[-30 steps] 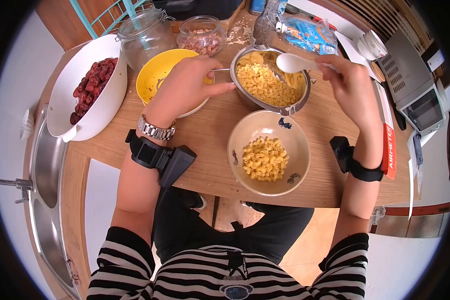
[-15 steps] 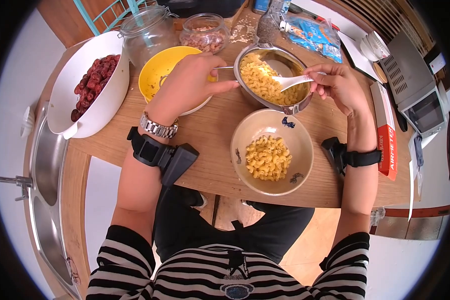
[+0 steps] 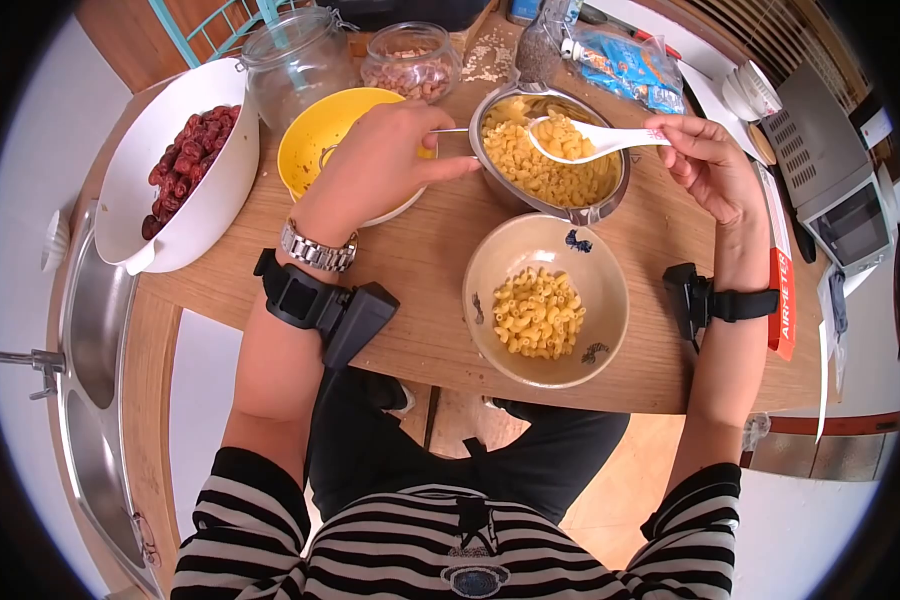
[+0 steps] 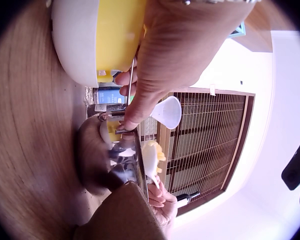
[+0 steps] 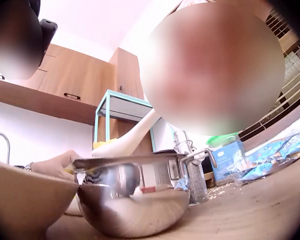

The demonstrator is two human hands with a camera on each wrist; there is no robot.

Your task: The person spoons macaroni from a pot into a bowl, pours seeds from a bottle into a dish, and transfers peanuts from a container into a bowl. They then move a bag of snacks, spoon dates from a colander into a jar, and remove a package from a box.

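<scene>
In the head view my right hand (image 3: 712,170) pinches the handle of a white spoon (image 3: 595,139), its bowl full of macaroni above the steel pot (image 3: 625,180). More macaroni (image 3: 545,172) fills the pot. My left hand (image 3: 390,160) grips the wire handle at the pot's left side; the left wrist view shows the thumb of this hand (image 4: 170,55) against that handle. Nearer the body stands a beige bowl (image 3: 610,320) with macaroni (image 3: 538,312) in its middle. In the right wrist view the spoon (image 5: 132,137) slants over the pot (image 5: 135,210); the hand there is blurred.
A yellow bowl (image 3: 295,150) sits under my left hand. Left of it is a white basin (image 3: 215,215) of dark red fruit (image 3: 192,160). Glass jars (image 3: 295,70), a bottle (image 3: 542,50) and blue packets (image 3: 630,72) stand behind. A red-and-white box (image 3: 782,300) lies at right.
The spoon went down into the pot's macaroni and has come up loaded, my right hand moving slightly right and up. My left hand keeps its grip on the handle.
</scene>
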